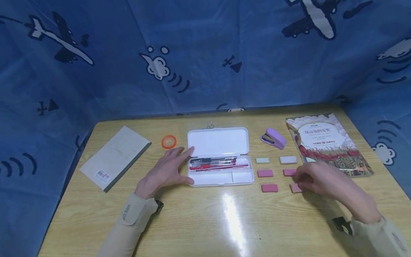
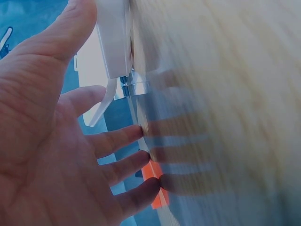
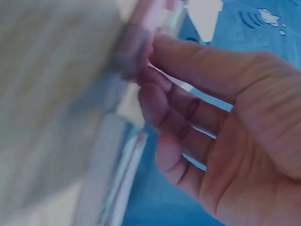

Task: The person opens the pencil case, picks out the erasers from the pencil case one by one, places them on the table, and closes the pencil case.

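Erasers lie in a small grid on the wooden worktop [image 1: 205, 221] just right of the open white pencil case [image 1: 219, 157], the landmark here: two pale ones nearest its lid, four pink ones below. The right hand [image 1: 324, 182] curls over the pink eraser [image 1: 295, 188] farthest right of the case, fingertips pinching it; the wrist view is blurred, so how firm the hold is cannot be told. The left hand [image 1: 167, 171] lies flat, fingers straight, holding nothing, thumb and forefinger touching the case's left edge. Pens [image 1: 218, 164] sit in its tray. A purple stapler [image 1: 273, 138] and a book [image 1: 327, 142] lie beyond the erasers; an orange tape roll [image 1: 168, 141] and a notebook [image 1: 115, 157] lie left of the case. The pinched eraser could slip and knock its neighbour [image 1: 289, 172] askew, judging by the tight spacing
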The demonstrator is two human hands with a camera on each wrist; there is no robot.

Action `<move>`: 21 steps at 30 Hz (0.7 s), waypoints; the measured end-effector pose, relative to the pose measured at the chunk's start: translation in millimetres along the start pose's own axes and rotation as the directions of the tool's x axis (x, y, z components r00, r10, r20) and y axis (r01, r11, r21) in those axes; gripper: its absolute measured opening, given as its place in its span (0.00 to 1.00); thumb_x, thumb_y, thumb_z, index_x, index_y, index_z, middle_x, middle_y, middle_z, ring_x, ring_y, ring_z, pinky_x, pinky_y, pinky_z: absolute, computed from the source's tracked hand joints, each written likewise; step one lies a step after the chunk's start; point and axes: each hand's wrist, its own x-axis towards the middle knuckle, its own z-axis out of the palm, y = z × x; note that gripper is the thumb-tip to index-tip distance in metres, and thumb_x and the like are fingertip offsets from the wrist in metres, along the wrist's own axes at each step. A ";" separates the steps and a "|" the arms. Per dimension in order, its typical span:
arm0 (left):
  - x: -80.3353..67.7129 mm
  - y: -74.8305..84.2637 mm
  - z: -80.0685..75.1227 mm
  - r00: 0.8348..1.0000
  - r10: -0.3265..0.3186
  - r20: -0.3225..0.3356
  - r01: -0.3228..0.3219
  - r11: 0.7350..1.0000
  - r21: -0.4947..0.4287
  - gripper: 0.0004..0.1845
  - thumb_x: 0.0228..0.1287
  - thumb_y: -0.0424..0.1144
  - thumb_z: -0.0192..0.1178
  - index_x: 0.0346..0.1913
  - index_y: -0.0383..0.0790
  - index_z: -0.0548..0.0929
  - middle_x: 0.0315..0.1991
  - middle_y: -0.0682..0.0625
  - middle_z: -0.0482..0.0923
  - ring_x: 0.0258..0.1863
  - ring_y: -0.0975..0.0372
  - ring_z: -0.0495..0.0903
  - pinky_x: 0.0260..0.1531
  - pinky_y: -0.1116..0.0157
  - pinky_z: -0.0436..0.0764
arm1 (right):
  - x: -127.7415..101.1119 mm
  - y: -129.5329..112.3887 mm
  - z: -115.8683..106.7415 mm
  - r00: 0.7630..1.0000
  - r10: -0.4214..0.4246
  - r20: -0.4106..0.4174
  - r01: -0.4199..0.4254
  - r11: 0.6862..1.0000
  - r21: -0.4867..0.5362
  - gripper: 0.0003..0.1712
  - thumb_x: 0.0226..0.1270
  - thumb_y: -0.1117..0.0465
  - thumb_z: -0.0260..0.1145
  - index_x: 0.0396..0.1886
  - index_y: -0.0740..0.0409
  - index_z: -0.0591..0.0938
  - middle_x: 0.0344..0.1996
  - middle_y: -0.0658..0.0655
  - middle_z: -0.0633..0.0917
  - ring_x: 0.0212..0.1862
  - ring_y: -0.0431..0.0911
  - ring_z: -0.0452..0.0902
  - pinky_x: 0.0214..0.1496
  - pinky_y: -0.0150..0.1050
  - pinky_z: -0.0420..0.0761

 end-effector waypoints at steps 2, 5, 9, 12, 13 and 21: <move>-1.0 -0.5 -0.9 1.000 0.002 -0.005 -0.002 1.000 0.005 0.61 0.47 0.63 0.77 0.82 0.61 0.51 0.82 0.39 0.50 0.81 0.42 0.48 0.74 0.36 0.59 | 7.3 -8.8 -5.5 0.999 -0.028 -0.037 0.027 1.000 -0.010 0.08 0.56 0.61 0.79 0.33 0.45 0.88 0.30 0.40 0.87 0.31 0.33 0.79 0.32 0.35 0.79; -2.1 -1.3 -1.7 1.000 0.004 -0.013 -0.004 1.000 0.007 0.62 0.47 0.63 0.77 0.82 0.60 0.52 0.81 0.39 0.51 0.80 0.42 0.49 0.73 0.36 0.60 | 22.8 -25.5 -13.4 0.990 -0.087 -0.110 0.083 0.996 -0.037 0.07 0.57 0.61 0.77 0.34 0.47 0.88 0.28 0.40 0.86 0.29 0.32 0.77 0.29 0.34 0.76; -2.2 -2.2 -1.7 1.000 0.011 -0.021 -0.011 1.000 0.009 0.61 0.47 0.63 0.77 0.82 0.60 0.51 0.81 0.40 0.51 0.80 0.42 0.50 0.73 0.36 0.60 | 50.2 -48.3 -20.0 0.973 -0.141 -0.181 0.136 0.990 -0.039 0.08 0.60 0.61 0.76 0.39 0.53 0.88 0.29 0.45 0.87 0.30 0.35 0.79 0.30 0.35 0.77; -1.6 -1.8 -2.1 1.000 0.018 -0.021 -0.018 1.000 0.009 0.61 0.48 0.64 0.76 0.82 0.61 0.51 0.81 0.40 0.51 0.80 0.42 0.50 0.73 0.36 0.60 | 73.4 -60.9 -20.9 0.960 -0.162 -0.230 0.157 0.987 -0.039 0.10 0.61 0.63 0.74 0.43 0.57 0.88 0.33 0.50 0.88 0.32 0.40 0.80 0.32 0.37 0.78; -1.3 -1.4 -2.5 1.000 0.019 -0.020 -0.019 1.000 0.009 0.61 0.48 0.64 0.76 0.82 0.61 0.51 0.81 0.40 0.51 0.80 0.42 0.50 0.73 0.36 0.60 | 81.2 -63.9 -20.6 0.954 -0.169 -0.249 0.163 0.986 -0.046 0.11 0.62 0.63 0.73 0.44 0.57 0.88 0.34 0.51 0.88 0.33 0.42 0.81 0.33 0.38 0.79; -0.1 1.4 0.2 1.000 0.007 -0.009 -0.007 1.000 0.023 0.61 0.48 0.63 0.76 0.82 0.61 0.51 0.82 0.40 0.50 0.80 0.41 0.49 0.73 0.34 0.58 | 135.6 -77.3 -15.8 0.968 -0.044 -0.248 0.020 0.995 -0.098 0.31 0.65 0.62 0.70 0.67 0.62 0.77 0.57 0.65 0.81 0.43 0.53 0.83 0.38 0.48 0.83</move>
